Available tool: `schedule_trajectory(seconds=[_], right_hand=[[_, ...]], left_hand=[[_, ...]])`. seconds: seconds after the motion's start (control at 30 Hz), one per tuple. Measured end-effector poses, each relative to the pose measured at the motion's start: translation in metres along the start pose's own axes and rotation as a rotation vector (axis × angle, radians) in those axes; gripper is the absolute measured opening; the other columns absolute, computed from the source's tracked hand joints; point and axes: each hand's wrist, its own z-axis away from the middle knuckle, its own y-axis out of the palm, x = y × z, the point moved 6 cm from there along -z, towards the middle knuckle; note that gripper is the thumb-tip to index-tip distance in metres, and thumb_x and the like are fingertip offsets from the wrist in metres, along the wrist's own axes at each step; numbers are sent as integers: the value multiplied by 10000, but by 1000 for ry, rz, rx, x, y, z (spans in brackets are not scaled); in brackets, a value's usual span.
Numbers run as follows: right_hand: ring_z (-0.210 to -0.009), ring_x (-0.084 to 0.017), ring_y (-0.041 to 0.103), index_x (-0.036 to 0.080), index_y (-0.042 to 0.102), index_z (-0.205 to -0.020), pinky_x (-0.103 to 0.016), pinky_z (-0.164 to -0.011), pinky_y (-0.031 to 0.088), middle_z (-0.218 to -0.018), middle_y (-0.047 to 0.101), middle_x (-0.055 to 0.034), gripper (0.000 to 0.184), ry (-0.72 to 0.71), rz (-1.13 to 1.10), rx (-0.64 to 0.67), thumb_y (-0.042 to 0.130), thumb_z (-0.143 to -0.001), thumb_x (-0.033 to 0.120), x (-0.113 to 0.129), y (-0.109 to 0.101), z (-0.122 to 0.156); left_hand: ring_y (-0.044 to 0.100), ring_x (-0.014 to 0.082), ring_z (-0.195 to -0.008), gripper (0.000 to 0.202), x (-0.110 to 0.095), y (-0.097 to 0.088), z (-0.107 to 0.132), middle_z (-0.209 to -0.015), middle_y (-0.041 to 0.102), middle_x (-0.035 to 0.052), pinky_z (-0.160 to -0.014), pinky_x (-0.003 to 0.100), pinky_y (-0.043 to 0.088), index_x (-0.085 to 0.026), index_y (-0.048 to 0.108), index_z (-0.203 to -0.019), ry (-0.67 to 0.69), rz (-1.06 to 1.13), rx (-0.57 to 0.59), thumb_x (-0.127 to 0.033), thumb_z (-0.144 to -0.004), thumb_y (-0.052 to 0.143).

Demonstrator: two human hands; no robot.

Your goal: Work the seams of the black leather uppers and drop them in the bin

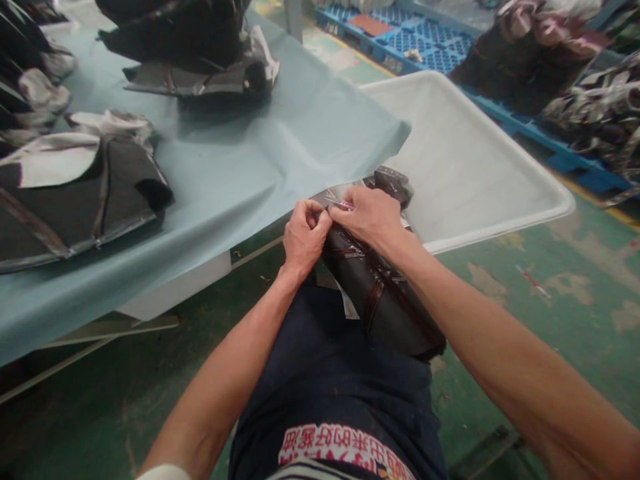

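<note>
A dark brown leather-like sewn cover point(387, 297) with seams and pale lining lies across my lap, its upper end by the table edge. My left hand point(306, 233) is closed in a pinch at the cover's upper edge. Right beside it, my right hand point(370, 212) is closed around a small tool with metal tips and a reddish part point(343, 204), perhaps thread snips; most of it is hidden by the fingers. The fingertips of both hands almost meet over the cover's edge.
A table with a pale blue-green sheet point(215, 160) stands ahead and left, bearing dark sewn covers point(130, 180) and a taller stack point(200, 73). A white plastic bin point(480, 160) sits ahead right. Blue pallets point(435, 47) with more dark pieces point(525, 67) are behind it.
</note>
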Motion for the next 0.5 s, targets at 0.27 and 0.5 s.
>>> schedule_trajectory(seconds=[0.27,0.5], right_hand=[[-999,-326,750,203,817,-955,-392,-847,529,-1055,819,-172,434,50,-75,32,550,-992,543,1,9,-16],[-818,-259,682,233,692,-782,-326,-705,437,-859,758,-99,473,67,-252,-91,440,-1068,513,-27,11,3]], left_hand=[[533,141,-676,83,2,0,-2,-713,526,-67,-708,278,404,-255,623,-935,-12,16,12,-269,-893,693],[560,149,-707,60,-1,0,-3,-742,568,-56,-735,283,421,-248,628,-951,3,2,14,-261,-911,671]])
